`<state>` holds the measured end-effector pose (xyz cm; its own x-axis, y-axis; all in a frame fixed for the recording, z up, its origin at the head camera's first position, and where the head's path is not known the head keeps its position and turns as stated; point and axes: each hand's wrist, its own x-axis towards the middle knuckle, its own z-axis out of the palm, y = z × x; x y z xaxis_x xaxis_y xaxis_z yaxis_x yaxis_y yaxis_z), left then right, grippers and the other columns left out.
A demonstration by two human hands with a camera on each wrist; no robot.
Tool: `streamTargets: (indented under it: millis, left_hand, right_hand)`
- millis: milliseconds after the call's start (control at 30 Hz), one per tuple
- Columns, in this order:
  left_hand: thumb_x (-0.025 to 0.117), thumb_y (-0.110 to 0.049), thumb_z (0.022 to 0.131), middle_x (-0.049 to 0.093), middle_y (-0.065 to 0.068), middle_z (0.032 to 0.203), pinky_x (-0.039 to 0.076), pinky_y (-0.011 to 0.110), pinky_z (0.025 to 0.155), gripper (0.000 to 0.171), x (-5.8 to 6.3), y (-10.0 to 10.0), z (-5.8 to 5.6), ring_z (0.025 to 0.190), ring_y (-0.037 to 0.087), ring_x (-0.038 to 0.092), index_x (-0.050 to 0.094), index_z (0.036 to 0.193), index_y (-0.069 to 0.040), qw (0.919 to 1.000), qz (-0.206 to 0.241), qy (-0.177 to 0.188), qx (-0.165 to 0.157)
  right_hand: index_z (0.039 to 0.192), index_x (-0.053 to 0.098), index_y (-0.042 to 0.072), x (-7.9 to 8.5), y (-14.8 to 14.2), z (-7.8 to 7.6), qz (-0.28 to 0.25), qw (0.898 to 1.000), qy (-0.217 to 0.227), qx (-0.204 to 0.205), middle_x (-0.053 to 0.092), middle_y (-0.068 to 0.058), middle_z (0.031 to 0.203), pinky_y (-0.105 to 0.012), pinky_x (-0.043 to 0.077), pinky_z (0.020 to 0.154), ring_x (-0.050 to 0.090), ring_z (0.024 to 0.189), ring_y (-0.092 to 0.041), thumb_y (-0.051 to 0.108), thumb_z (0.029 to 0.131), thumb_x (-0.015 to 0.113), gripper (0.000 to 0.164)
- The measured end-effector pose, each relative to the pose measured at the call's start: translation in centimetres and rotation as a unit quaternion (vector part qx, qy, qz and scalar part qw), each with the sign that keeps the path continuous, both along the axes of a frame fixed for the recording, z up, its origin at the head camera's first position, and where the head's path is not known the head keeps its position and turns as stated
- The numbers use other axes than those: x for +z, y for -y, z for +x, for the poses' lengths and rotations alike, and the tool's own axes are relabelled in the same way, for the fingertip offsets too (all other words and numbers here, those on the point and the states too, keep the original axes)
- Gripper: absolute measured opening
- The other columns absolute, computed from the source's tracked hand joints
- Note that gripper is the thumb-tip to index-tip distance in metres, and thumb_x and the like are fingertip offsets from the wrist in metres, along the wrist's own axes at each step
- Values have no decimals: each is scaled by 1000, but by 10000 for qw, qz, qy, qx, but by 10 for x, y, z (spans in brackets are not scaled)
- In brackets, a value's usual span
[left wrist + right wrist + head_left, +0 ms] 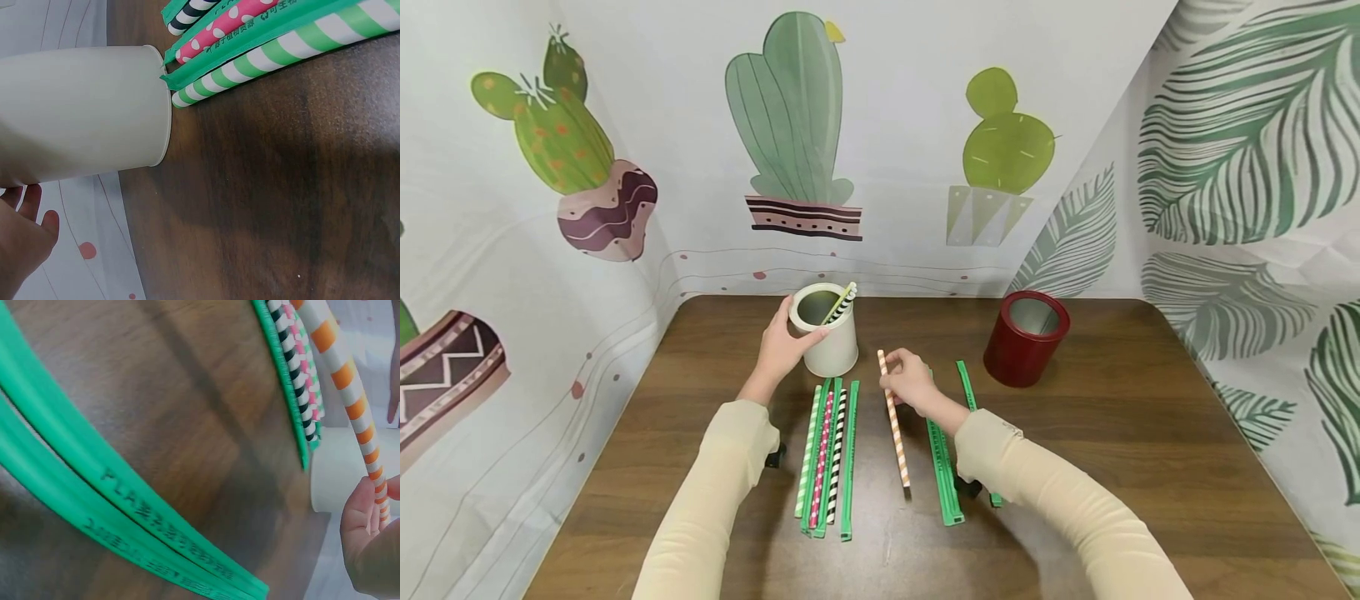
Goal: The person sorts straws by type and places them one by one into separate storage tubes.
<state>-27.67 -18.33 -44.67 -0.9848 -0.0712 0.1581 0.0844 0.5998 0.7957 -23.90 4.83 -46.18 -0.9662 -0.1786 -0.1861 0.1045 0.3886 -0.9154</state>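
Near its upper end, my right hand (910, 382) pinches an orange-and-white striped straw (896, 433), held tilted above the table. In the right wrist view the thumb and fingers close on that striped straw (356, 409). My left hand (786, 342) rests round the side and rim of a white can (831, 354). Inside the can lean a black-and-white straw and a light green one (841, 304). Below the can lies a row of straws: green-striped (808, 450), pink dotted (822, 458), black-striped (837, 458), with green-wrapped straws (849, 458) among them.
A red can (1027, 337) stands at the back right. Green-wrapped straws (945, 475) lie under and beside the right forearm, with another wrapped straw (966, 383) farther right. A cactus-print cloth (895, 167) hangs behind the wooden table (1135, 417).
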Motion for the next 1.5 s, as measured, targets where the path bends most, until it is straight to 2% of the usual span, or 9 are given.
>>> streamTargets:
  millis: [267, 467, 700, 867, 1067, 1300, 1400, 1500]
  left_hand:
    - [68, -48, 70, 26, 12, 144, 24, 47, 104, 95, 1, 1, 1, 132, 28, 26, 19, 141, -9, 10000, 36, -26, -60]
    - [67, -49, 71, 25, 10, 145, 23, 45, 105, 94, 2, 0, 2, 132, 26, 25, 18, 141, -10, 10000, 41, 53, -37]
    - [66, -48, 72, 24, 9, 145, 23, 44, 106, 92, 2, 1, 2, 133, 25, 24, 18, 141, -12, 9999, 13, 124, 2]
    - [67, -46, 72, 25, 10, 145, 23, 46, 105, 92, 2, 0, 2, 132, 26, 25, 19, 141, -10, 10000, -17, 57, -10]
    - [68, -46, 72, 25, 11, 145, 23, 47, 105, 93, 4, -1, 3, 132, 27, 25, 18, 141, -10, 9999, 47, 70, -75]
    - [67, -47, 71, 26, 10, 144, 24, 46, 105, 92, 1, 0, 1, 132, 26, 26, 19, 141, -11, 10000, 86, 37, -16]
    - [67, -47, 71, 27, 11, 144, 24, 46, 105, 91, 0, 1, 0, 131, 26, 26, 20, 140, -10, 10000, 84, 5, -36]
    - [67, -47, 71, 28, 10, 143, 24, 46, 105, 90, 0, 1, 0, 131, 26, 27, 21, 140, -11, 10000, 88, 6, -19]
  right_hand:
    - [113, 46, 2, 22, -2, -7, -663, 9976, -154, 109, 52, -3, 68, -26, 46, 45, 48, 49, -12, -4, 75, 51, 38]
    - [115, 41, 1, 46, -1, -13, -1178, 9926, -211, 222, 48, -4, 72, -24, 47, 45, 50, 49, -12, -9, 78, 48, 40]
    - [119, 39, 1, 77, -3, -20, -1274, 9904, -467, 281, 48, -4, 74, -26, 49, 50, 52, 55, -11, -8, 77, 48, 44]
    - [122, 38, 1, 101, -6, -26, -1473, 9875, -531, 184, 47, -3, 76, -27, 51, 55, 52, 60, -11, -9, 78, 49, 46]
    - [111, 41, 0, 128, -9, -35, -1883, 9795, -715, -99, 47, -2, 75, -25, 51, 53, 52, 60, -11, -12, 77, 49, 38]
    - [92, 42, 10, 155, -12, -44, -2289, 9663, -1116, -378, 44, -2, 79, -26, 52, 57, 52, 64, -10, -13, 76, 47, 28]
    - [88, 41, 10, 162, -11, -46, -2519, 9581, -1217, -607, 43, -2, 78, -31, 53, 60, 53, 65, -11, -13, 76, 47, 27]
    - [84, 41, 10, 164, -8, -50, -2775, 9482, -1294, -850, 43, -1, 77, -31, 53, 61, 52, 66, -12, -14, 74, 47, 27]
